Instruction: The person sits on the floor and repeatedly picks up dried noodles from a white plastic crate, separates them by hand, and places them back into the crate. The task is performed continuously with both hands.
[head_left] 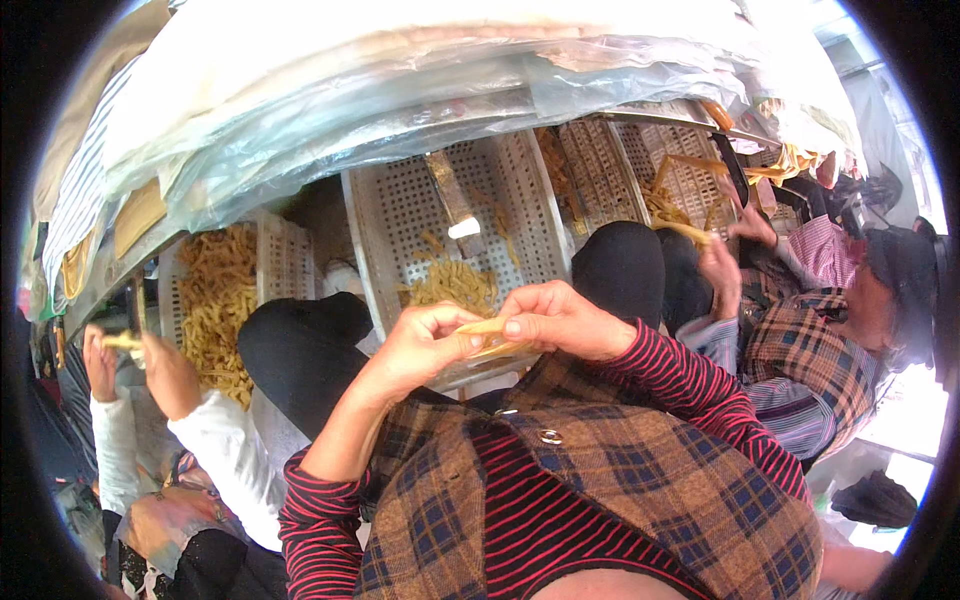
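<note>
My left hand [424, 341] and my right hand [562, 322] meet in front of my chest. Between their thumbs and fingers they pinch a pale yellow, pliable strip [487, 328], which looks folded or twisted; its exact material cannot be told. Just beyond my hands, between my knees, stands a white perforated plastic crate [367, 247]. Twisted yellowish pieces [454, 286] lie heaped at its near end, partly hidden behind my fingers. A worn flat bar [448, 187] with a white tip juts down over the crate from the table edge.
A table under clear plastic sheeting [420, 112] spans the far side. Another crate [285, 259] at left holds many twisted pieces [217, 300]. Co-workers sit close on both sides; a left co-worker's hand [169, 375] and a right co-worker's hand [720, 274] hold yellow strips. More crates [592, 169] stand right.
</note>
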A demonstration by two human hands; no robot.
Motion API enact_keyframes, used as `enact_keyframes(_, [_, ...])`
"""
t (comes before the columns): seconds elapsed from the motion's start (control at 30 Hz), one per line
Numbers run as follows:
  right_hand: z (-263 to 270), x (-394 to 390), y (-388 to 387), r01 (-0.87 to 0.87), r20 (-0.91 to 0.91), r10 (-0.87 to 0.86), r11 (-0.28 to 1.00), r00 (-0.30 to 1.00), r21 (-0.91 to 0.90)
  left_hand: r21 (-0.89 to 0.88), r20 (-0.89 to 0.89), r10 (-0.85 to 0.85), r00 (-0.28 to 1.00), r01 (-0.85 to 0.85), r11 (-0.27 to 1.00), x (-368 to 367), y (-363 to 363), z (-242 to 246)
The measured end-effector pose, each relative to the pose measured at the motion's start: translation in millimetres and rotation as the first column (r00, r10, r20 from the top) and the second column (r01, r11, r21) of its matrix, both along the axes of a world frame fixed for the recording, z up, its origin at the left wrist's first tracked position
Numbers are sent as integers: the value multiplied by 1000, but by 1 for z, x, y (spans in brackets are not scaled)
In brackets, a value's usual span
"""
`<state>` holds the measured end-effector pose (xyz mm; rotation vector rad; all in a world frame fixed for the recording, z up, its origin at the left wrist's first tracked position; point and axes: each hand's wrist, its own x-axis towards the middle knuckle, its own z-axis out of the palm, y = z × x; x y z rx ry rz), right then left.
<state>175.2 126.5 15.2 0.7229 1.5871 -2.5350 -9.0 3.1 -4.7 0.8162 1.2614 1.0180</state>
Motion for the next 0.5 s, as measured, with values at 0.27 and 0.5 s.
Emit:
enact_keyframes(0.27, [-16,-13,-4,-126,-35,143,947,989,297,-308,265,66,962,19,951,14,3,-28])
enact_keyframes(0.5, [-22,-5,1,-53,-101,255,532,962,845,-284,458,-24,889,171,943,12,-5,-18])
